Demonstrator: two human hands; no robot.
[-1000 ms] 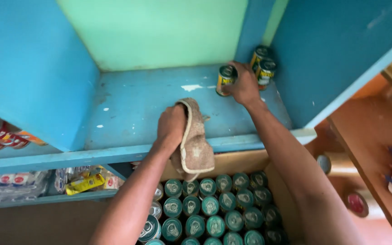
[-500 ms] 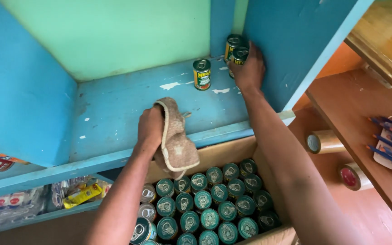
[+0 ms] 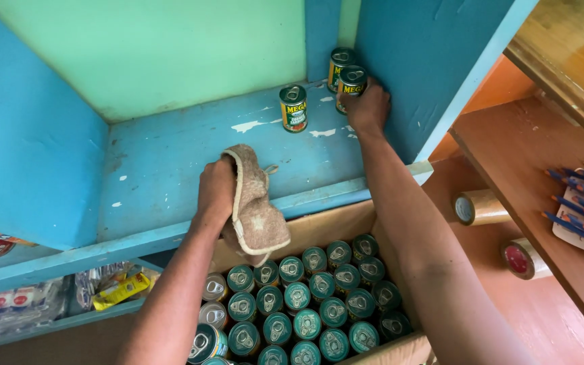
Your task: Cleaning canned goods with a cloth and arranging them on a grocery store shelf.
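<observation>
View from above of a person's two bare arms reaching into a painted wooden shelf compartment with a scuffed blue shelf board [image 3: 170, 169], a pale green back wall [image 3: 150, 54] and blue side walls. The left hand [image 3: 215, 192] is closed around a folded beige terry cloth rag [image 3: 255, 209], gripping it at the upper end so that most of the cloth hangs over the front lip of the shelf; the grip looks suited to pressing the rag flat on the board. The right hand [image 3: 368, 107] stretches to the far right corner, fingers curled around a small green and yellow tin can with a pull-tab lid [image 3: 351, 86], which stands upright on the shelf, touching a second matching can [image 3: 339, 66] tucked behind it against the side wall. A third matching can [image 3: 293, 108] stands alone a little to the left, apart from the pair, leaving most of the board bare. Directly below the shelf, between the arms, an open brown cardboard box [image 3: 326, 226] holds many more cans with green pull-tab lids [image 3: 305, 311], packed upright in tight rows so they cannot tip. To the lower left, a lower shelf carries yellow and clear plastic packets [image 3: 113, 290]. To the right, on an orange-brown wooden surface [image 3: 508, 149], lie two rolls of tape [image 3: 478, 206] and a bundle of blue pencils [image 3: 579, 203]
</observation>
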